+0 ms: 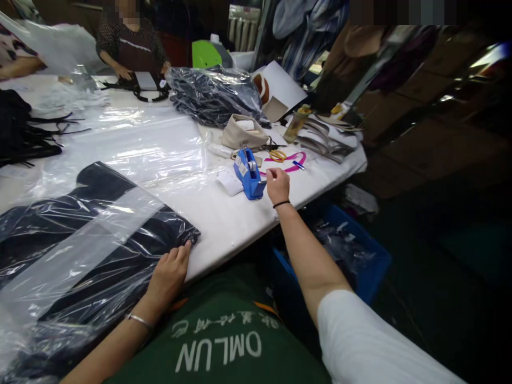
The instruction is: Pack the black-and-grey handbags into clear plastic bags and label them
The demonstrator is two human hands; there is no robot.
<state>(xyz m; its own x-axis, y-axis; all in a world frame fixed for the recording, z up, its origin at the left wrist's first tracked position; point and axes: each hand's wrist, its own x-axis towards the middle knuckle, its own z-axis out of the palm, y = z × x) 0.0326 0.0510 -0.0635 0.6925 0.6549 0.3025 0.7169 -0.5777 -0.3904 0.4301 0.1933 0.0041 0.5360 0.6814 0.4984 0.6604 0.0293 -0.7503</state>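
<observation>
A dark garment in a clear plastic bag (120,229), with a pale strip across it, lies at the left front of the table. My left hand (172,269) rests on the bag's near right corner, fingers laid along it and thumb hidden. A blue tape dispenser (251,181) stands to the right, a roll in its top. Close beside its cutting end is my right hand (278,185), thumb and fingers pinched together. Whatever sits in that pinch is too small to make out. Behind the hand lie yellow-handled scissors (277,155), a pink ribbon (299,160) and a blue pen (298,165).
Flat clear bags (160,141) cover the middle of the white table (224,229). Beyond them are a pile of bagged dark garments (216,93) and a beige pouch (242,133). A blue bin (372,266) stands below the table edge. Across the table, a person (134,48) handles a black item.
</observation>
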